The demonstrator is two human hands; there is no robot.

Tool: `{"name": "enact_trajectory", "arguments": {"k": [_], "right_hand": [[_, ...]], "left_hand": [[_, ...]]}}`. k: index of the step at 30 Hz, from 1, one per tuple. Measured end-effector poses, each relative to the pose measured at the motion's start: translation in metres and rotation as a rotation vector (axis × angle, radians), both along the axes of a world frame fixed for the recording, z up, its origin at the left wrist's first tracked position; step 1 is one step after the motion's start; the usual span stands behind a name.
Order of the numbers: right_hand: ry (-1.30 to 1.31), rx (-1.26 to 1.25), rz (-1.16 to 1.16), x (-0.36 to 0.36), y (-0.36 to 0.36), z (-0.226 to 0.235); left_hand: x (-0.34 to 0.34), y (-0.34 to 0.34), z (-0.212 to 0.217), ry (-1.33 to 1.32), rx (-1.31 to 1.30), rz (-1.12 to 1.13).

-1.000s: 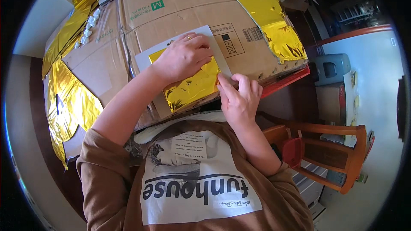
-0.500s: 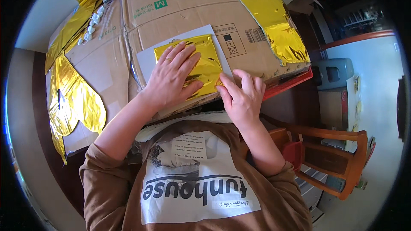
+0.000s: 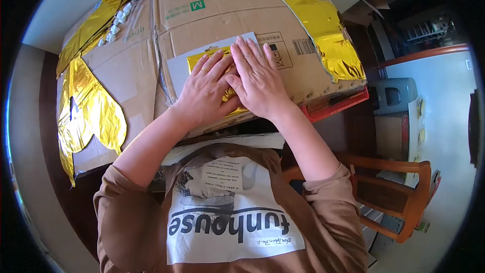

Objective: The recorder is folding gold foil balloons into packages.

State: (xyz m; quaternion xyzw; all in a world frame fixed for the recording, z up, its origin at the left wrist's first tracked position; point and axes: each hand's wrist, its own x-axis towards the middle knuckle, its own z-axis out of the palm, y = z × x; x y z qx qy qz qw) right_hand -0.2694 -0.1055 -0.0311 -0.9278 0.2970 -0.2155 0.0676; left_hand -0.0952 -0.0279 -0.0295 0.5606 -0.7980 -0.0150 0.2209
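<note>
A folded sheet of shiny gold foil (image 3: 194, 60) lies on a white card (image 3: 176, 73) on top of the cardboard (image 3: 217, 28). My left hand (image 3: 204, 88) rests flat over the foil's left part, fingers stretched out. Beside it, my right hand (image 3: 260, 81) is spread flat across the right part, its thumb touching the left hand. Between them the hands cover most of the foil, so only its upper left corner and a strip by the thumbs show. Neither hand grips anything.
Flat gold foil balloons lie at the left (image 3: 98, 111) and far right (image 3: 323, 35) of the cardboard. A string of small white lumps (image 3: 117, 24) sits by the left one. A red edge (image 3: 338, 107) shows below the cardboard; a wooden chair (image 3: 422, 192) and grey stool (image 3: 396, 95) stand right.
My right hand has left the foil's lower right corner, where its fingers were pinched, and moved up and left to lie flat on the foil. The left hand stays flat on it.
</note>
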Motion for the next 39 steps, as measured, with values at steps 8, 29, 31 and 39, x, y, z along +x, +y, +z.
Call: {"name": "enact_trajectory", "arguments": {"k": [8,29,31,39], "right_hand": [[0.224,0.014,-0.049,-0.006,-0.005,-0.001],[0.227,-0.009,-0.022,-0.005,-0.008,-0.003],[0.229,-0.017,-0.024,-0.006,-0.009,-0.005],[0.242,-0.039,-0.012,-0.005,-0.008,-0.004]], "left_hand": [[0.010,0.008,0.006,0.178,0.058,0.014],[0.041,0.015,0.009,-0.070,0.101,-0.039],[0.045,0.018,0.007,-0.087,0.099,-0.029],[0.059,0.030,0.028,-0.036,0.179,0.060]]}}
